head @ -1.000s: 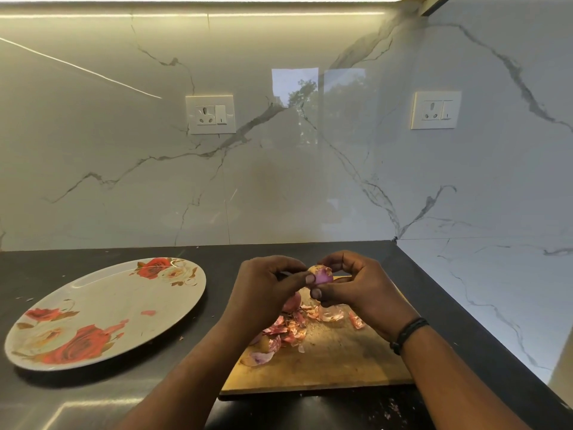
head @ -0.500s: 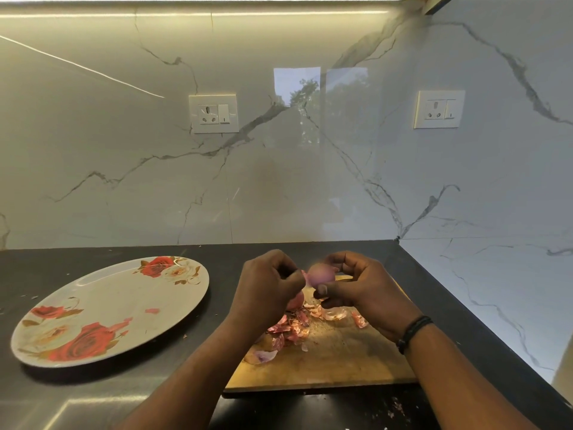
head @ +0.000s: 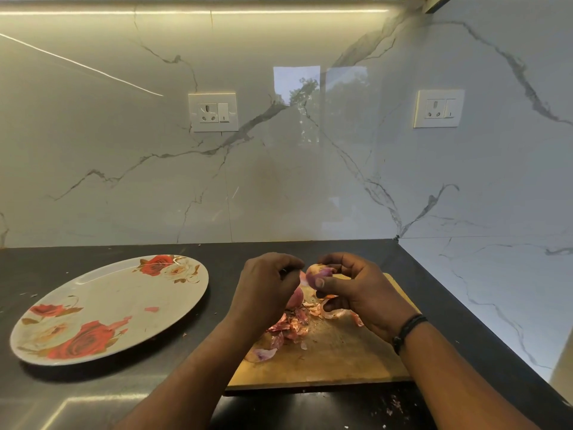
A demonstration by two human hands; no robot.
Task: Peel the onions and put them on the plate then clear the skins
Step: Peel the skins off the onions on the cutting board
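The right hand (head: 362,293) pinched a small onion (head: 317,274) above the wooden board (head: 335,358). The left hand (head: 266,293), fingers curled beside it, held what I could not tell. Skins (head: 291,324) littered the board; the flowered plate (head: 102,308) lay left on the dark worktop (head: 449,308).

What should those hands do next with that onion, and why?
Probably strip the last skin: the right hand holds the onion above the cutting board, the left hand pinches at it, and the plate holds no onions.
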